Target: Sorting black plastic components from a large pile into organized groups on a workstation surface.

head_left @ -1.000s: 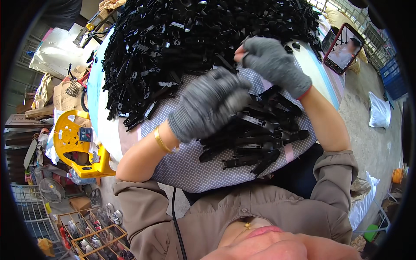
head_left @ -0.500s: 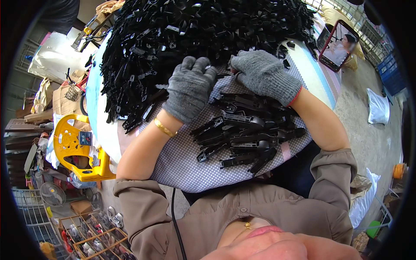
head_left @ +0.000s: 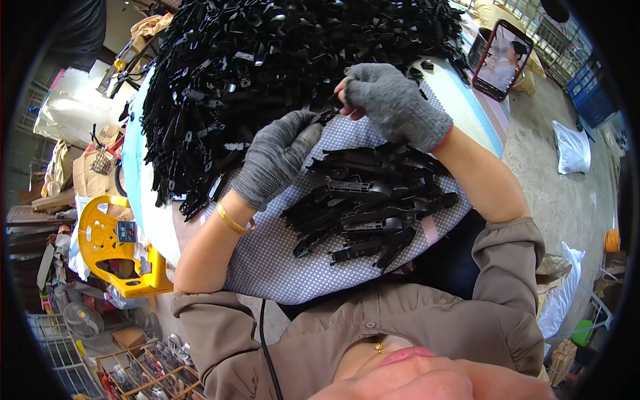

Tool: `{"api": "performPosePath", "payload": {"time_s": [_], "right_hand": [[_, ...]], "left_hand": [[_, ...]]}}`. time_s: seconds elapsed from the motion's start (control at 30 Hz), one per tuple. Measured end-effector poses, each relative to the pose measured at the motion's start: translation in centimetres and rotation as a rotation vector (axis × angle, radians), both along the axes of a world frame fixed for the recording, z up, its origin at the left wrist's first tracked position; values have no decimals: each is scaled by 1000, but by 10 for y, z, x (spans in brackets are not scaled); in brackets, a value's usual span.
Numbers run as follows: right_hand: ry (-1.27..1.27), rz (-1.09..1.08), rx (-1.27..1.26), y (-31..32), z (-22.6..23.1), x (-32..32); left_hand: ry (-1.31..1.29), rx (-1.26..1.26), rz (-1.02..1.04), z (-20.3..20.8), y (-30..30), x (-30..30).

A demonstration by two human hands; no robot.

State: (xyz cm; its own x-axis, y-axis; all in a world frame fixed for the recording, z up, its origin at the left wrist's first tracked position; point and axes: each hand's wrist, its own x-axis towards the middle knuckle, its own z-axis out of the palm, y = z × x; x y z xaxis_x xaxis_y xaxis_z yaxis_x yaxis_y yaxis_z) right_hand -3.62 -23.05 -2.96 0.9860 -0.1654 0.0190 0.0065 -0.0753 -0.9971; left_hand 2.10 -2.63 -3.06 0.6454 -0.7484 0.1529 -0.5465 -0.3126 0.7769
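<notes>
In its grey knit glove, my left hand (head_left: 280, 157) is closed, fingers pinching one end of a small black plastic part (head_left: 327, 117). My right hand (head_left: 399, 105), in a grey glove with bare fingertips, is curled closed at the part's other end; the fingers hide much of it. Just beyond both hands rises a big heap of black plastic parts (head_left: 267, 60). Nearer to me, below the right hand, long black clip-like pieces (head_left: 373, 200) lie stacked in a loose bundle on the dotted cloth (head_left: 267, 267).
A phone (head_left: 503, 60) showing a video stands at the table's right edge. To the left is a yellow plastic chair (head_left: 110, 243) with a small dark box on it. A fan (head_left: 83, 320) and a shoe rack (head_left: 147, 367) stand lower left. A white sack (head_left: 572, 148) lies on the floor at right.
My left hand has drawn back slightly toward me and to the left. The right hand has lifted a little away, its bare fingertips now showing, with the small black part visible between the hands.
</notes>
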Motion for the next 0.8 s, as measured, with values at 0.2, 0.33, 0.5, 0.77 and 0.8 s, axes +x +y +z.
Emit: {"api": "performPosePath", "payload": {"time_s": [0.2, 0.33, 0.5, 0.77, 0.8], "right_hand": [[107, 28, 170, 6, 14, -13], [127, 32, 147, 8, 16, -15], [26, 60, -126, -1, 4, -12], [-105, 117, -96, 6, 8, -18], [-105, 121, -95, 8, 10, -18]], "left_hand": [[405, -167, 32, 5, 0, -2], [378, -146, 51, 9, -1, -4], [372, -135, 51, 8, -1, -3], [366, -166, 8, 8, 0, -6], [236, -183, 20, 6, 0, -6]]}}
